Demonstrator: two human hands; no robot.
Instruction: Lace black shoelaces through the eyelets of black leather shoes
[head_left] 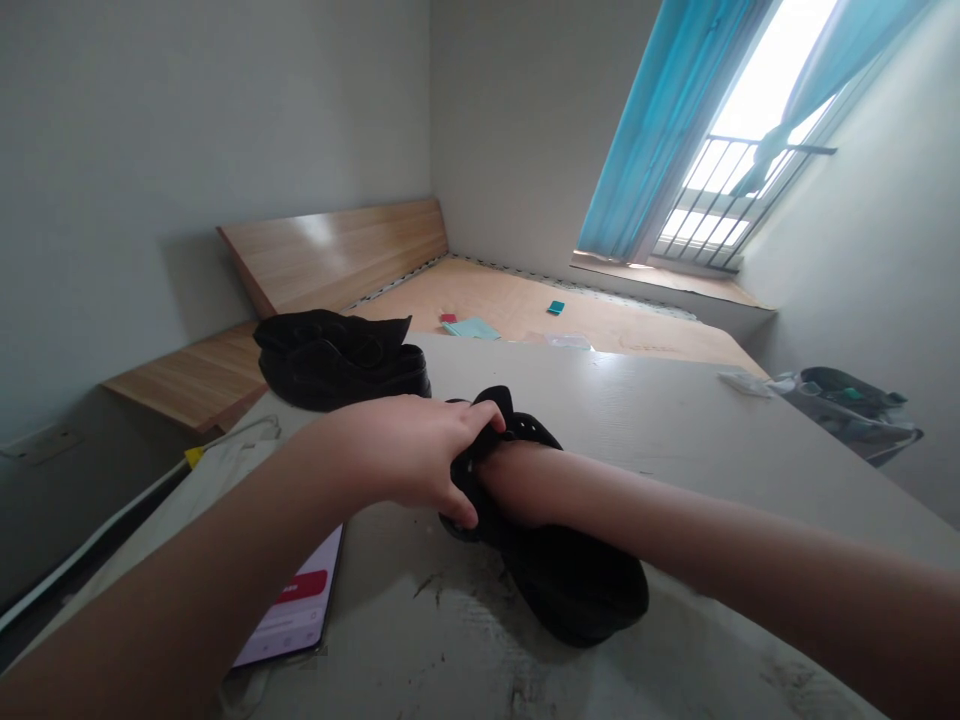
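Note:
A black shoe (581, 585) rests on the white table (637, 400), its rounded end towards me. My left hand (427, 450) reaches over the far part of the shoe, thumb and fingers curved around its upper. From the right, my right hand (514, 480) goes into the shoe's opening; its fingers are hidden inside. More black footwear (337, 360) stands at the table's far left.
A lit phone (300, 610) lies under my left forearm. Behind the table is a bed (510, 290) with small coloured items. A bag (855, 410) sits off the right edge; cables run along the left.

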